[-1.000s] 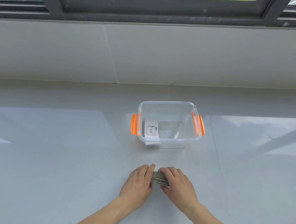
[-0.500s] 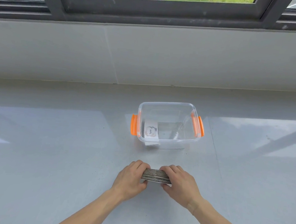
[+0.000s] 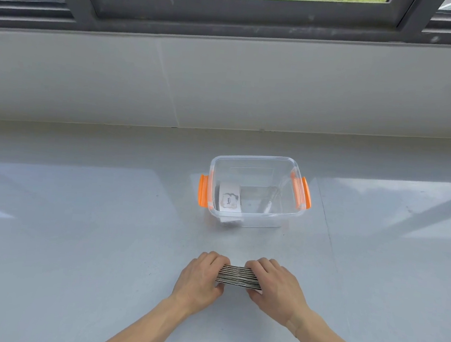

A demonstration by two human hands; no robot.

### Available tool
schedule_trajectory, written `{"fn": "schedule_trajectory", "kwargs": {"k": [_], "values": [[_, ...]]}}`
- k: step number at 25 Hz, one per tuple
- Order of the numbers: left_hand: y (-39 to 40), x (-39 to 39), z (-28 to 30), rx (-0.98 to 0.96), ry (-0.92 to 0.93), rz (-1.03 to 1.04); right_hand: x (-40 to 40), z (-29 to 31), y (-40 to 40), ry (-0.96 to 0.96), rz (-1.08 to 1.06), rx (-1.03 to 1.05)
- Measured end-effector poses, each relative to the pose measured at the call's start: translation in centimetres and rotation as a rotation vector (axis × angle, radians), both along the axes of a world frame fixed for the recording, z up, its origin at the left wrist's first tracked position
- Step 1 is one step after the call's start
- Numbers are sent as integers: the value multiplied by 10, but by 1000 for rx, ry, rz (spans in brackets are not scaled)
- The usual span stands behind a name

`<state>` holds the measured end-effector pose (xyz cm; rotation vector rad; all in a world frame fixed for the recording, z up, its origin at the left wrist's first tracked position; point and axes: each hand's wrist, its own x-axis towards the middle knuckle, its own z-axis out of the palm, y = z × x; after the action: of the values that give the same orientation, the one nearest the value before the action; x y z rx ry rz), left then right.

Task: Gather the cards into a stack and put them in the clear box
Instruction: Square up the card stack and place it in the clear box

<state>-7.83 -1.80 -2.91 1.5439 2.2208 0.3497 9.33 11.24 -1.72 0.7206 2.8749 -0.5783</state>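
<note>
A stack of cards (image 3: 237, 276) stands on its long edge on the grey surface, its dark striped edges facing up. My left hand (image 3: 200, 278) grips the stack's left end and my right hand (image 3: 273, 287) grips its right end. Beyond the hands sits the clear box (image 3: 253, 216) with orange side latches, open on top. One white card (image 3: 229, 198) printed "love" lies inside the box against its left wall.
The glossy grey sill (image 3: 74, 239) stretches wide on both sides. A pale tiled wall (image 3: 226, 88) rises behind the box, topped by a dark window frame (image 3: 234, 14).
Both hands have slid apart to the ends of the stack, so more of the cards' edges show between them. The box has not moved.
</note>
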Motion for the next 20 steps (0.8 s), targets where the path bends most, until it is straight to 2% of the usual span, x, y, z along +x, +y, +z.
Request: {"fn": "schedule_trajectory", "kwargs": {"k": [9, 13, 15, 20], "values": [[-3, 7, -11, -61, -3, -1, 1, -5, -4, -42, 31, 7], [1, 6, -4, -95, -69, 44, -2, 0, -1, -47, -52, -82], [7, 3, 4, -126, -185, 87, -4, 6, 5, -65, -96, -168], [8, -5, 32, -16, -850, 397, 5, 35, 16, -4, -235, -533]]}}
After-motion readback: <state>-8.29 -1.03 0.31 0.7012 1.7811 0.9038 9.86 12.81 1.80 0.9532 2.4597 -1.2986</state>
